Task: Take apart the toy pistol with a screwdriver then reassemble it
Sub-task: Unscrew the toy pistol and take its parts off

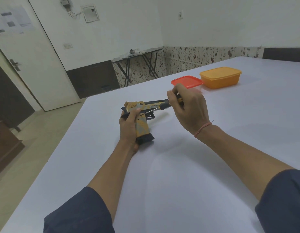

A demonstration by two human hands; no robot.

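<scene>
Yellow toy pistol gripped by left hand; right hand curled round screwdriver.

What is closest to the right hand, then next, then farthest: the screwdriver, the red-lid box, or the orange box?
1. Screwdriver: held in the right hand.
2. Red-lid box: just behind the hand.
3. Orange box: farther back, to the right.

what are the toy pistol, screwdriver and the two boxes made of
The toy pistol: likely moulded plastic, matte, with printed yellow and dark pattern.
The screwdriver: thin shiny shaft, probably metal; black and yellow handle, plastic or rubber.
The orange box: opaque plastic with soft sheen.
The red-lidded box: seemingly clear plastic body under a glossy red lid.
</scene>
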